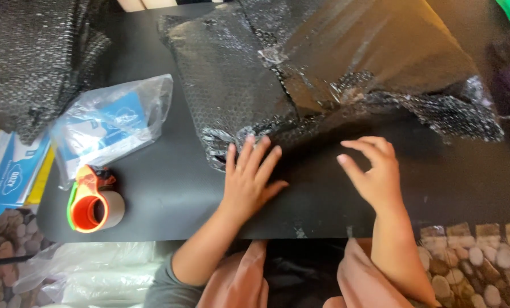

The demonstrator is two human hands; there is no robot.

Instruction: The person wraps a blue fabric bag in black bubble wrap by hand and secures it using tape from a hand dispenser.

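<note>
A bulky parcel wrapped in black bubble wrap (238,85) lies on the black table (169,188), with a brown cardboard face (380,51) showing on its right side. My left hand (249,174) lies flat, fingers spread, on the wrap's near edge. My right hand (375,171) hovers with fingers apart just in front of the ragged lower edge of the wrap (437,111), holding nothing.
An orange tape dispenser with brown tape (92,205) stands at the table's near left. Behind it lies a clear plastic bag with a blue and white pack (109,125). More black bubble wrap (32,57) fills the far left. Blue and white leaflets (9,165) lie beside it.
</note>
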